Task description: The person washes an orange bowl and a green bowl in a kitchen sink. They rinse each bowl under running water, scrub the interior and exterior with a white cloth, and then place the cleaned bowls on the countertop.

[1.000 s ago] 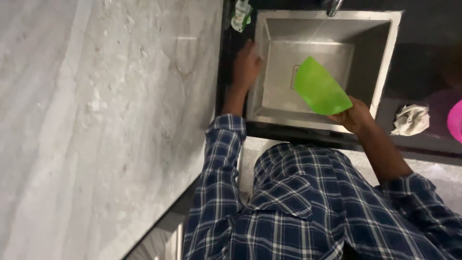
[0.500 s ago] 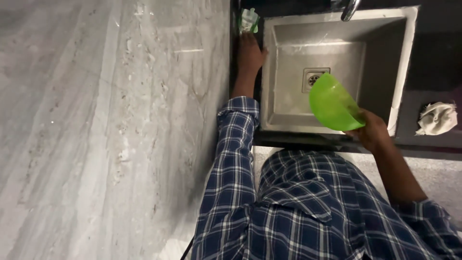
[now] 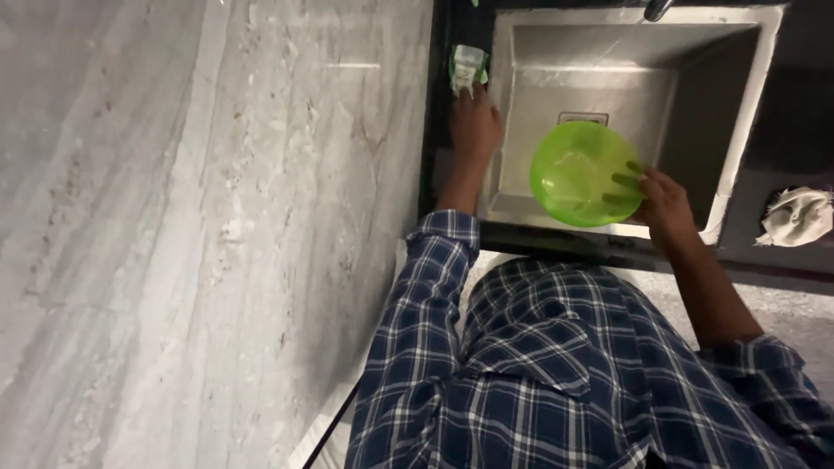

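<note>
Right hand (image 3: 665,204): closed on the rim of a translucent green plastic bowl (image 3: 584,174), fingers showing through its wall; the bowl is held tilted above the near edge of the steel sink (image 3: 725,113). Left hand (image 3: 473,126): stretched flat along the dark surface (image 3: 443,104) left of the sink, fingers extended and touching a small white-and-green packet (image 3: 467,68); not gripping it. Crumpled white cloth (image 3: 795,217): lies on the surface right of the sink. Grey marbled wall (image 3: 200,234): left of the surface.
</note>
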